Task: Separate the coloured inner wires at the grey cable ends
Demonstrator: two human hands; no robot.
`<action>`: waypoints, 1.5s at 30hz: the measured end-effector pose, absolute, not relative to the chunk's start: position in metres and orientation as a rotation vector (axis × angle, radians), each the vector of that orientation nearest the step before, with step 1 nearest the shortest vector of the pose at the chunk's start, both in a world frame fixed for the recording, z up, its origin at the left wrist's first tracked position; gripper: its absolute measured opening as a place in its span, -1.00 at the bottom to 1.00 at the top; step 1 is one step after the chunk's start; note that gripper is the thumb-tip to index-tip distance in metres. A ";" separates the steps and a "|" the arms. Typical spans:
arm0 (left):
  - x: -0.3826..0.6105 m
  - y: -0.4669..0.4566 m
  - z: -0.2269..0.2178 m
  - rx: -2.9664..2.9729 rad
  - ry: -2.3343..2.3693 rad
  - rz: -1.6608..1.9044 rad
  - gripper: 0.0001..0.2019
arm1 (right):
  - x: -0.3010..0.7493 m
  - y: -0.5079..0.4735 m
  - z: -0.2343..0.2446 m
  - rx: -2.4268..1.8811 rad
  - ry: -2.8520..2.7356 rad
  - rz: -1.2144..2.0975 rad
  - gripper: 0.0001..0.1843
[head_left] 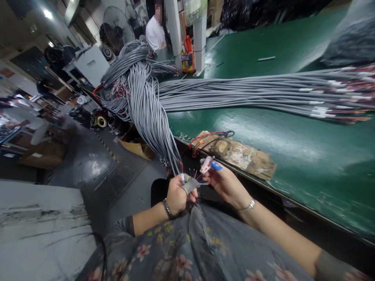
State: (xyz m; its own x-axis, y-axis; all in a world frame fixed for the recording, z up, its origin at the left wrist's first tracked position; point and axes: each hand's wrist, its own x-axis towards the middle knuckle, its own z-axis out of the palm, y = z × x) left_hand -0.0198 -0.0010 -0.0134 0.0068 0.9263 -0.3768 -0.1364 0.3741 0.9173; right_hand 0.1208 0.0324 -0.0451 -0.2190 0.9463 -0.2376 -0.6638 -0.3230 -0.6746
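Observation:
My left hand (177, 194) is closed around the end of a grey cable, with a grey wrap (190, 186) on its thumb. Thin coloured wires (201, 182) fan out of that end, in blue, orange, red and other colours. My right hand (227, 183) is close beside it on the right, fingers pinched together where some of these wires reach it. Blue wrap covers the right thumb, and a pink piece (206, 165) shows at the fingertips, perhaps another finger wrap. A thick bundle of grey cables (152, 113) hangs over the table edge down to my left hand.
More grey cables (234, 91) lie along the green table (307, 152), their stripped ends at the right. A wooden board (249, 158) with a red and black lead sits at the near edge. A person in white (155, 33) is behind the posts. An open cardboard box (136, 146) is below.

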 end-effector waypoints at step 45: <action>-0.013 0.007 -0.013 0.727 1.287 1.027 -0.58 | 0.120 0.037 -0.050 -0.740 -0.524 1.768 -0.61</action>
